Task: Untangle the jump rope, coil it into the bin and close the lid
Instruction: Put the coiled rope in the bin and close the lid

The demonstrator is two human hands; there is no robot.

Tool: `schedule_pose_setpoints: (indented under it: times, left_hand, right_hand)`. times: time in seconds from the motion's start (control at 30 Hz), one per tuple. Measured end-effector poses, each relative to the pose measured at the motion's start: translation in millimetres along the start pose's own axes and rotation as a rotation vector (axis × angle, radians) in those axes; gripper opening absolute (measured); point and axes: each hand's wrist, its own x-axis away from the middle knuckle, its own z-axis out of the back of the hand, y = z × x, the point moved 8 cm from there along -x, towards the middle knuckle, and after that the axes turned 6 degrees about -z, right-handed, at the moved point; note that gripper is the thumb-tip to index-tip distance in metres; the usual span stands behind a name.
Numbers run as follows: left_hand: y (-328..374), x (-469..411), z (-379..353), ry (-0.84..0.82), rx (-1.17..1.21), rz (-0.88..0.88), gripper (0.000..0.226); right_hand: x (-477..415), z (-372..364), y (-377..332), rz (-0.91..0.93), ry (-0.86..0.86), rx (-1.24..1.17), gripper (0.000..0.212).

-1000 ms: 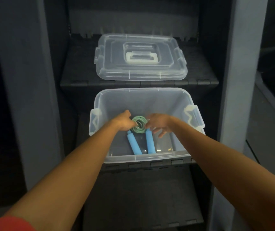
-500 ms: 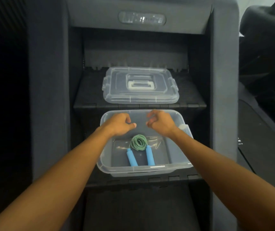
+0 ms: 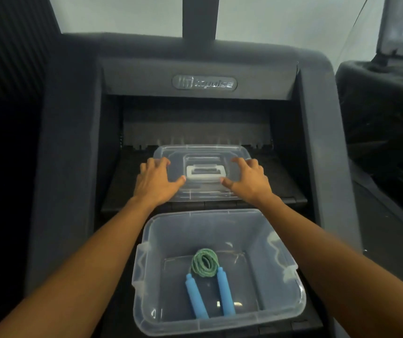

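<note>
The clear plastic bin (image 3: 196, 230) sits open on a lower black step. Inside it lies the jump rope: a green coil (image 3: 205, 263) with two blue handles (image 3: 195, 298) side by side pointing toward me. The clear lid (image 3: 202, 151) with a white handle (image 3: 205, 172) lies flat on the step above. My left hand (image 3: 156, 182) rests on the lid's left side and my right hand (image 3: 249, 181) on its right side. Both have fingers spread, with the thumbs near the white handle. The lid is not lifted.
Bin and lid rest on black ridged steps inside a dark grey exercise machine (image 3: 205, 82) with tall side walls (image 3: 66, 167). Another dark machine (image 3: 385, 113) stands to the right.
Both hands left the coiled rope in the bin, rose, and reached forward onto the lid on the upper step. The view tilted upward.
</note>
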Motion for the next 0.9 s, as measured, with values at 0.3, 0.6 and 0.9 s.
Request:
schedule_pose_setpoints:
  times: [0.3,0.6,0.9]
  left_hand:
    - [-42.7,-31.1,-44.5,-0.123,0.088,0.176,0.089]
    - [-43.1,-32.1,-34.5,0.022,0.463,0.274,0.077]
    - [-51.3,-20.4,-22.0,0.181,0.869,0.436,0.076]
  right_hand:
    - [-46.8,-19.0,34.9,-0.238,-0.130,0.006,0.107]
    - [-58.3,-11.7,32.3,-0.349,-0.021,-0.103,0.104]
    - [-36.2,-12.6,33.2,-0.416,0.032,-0.128,0.107]
